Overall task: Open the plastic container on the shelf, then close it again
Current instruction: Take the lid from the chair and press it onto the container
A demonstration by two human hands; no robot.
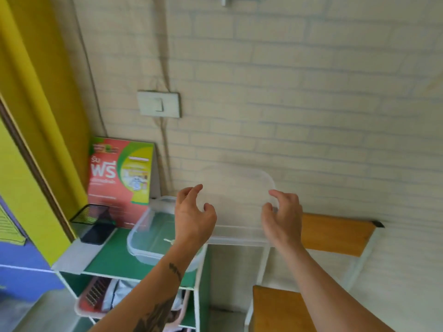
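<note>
Pale brick wall [311, 92] fills the background, and down at the left a green shelf top [112, 257] is seen, crowded at its back by a red and green leaflet [115, 178] and a dark phone [97, 232]. On that shelf top the clear plastic container [148, 238] is found, uncovered, its right end hidden behind the forearm and lying near the shelf's right edge. The left hand [194, 216] is held above that end, fingers curled and a little spread, the clear lid [237, 200] apparently pinched at its left edge. The lid is held up, off to the right of the container and over the gap beside the shelf. Its right edge is gripped by the right hand [282, 216], thumb and curled fingers closed on it. Opening is judged done; closing is left. Free room is offered leftward over the tub, though the leaflet crowds the back rim and a wooden seat [335, 233] sits just right.
</note>
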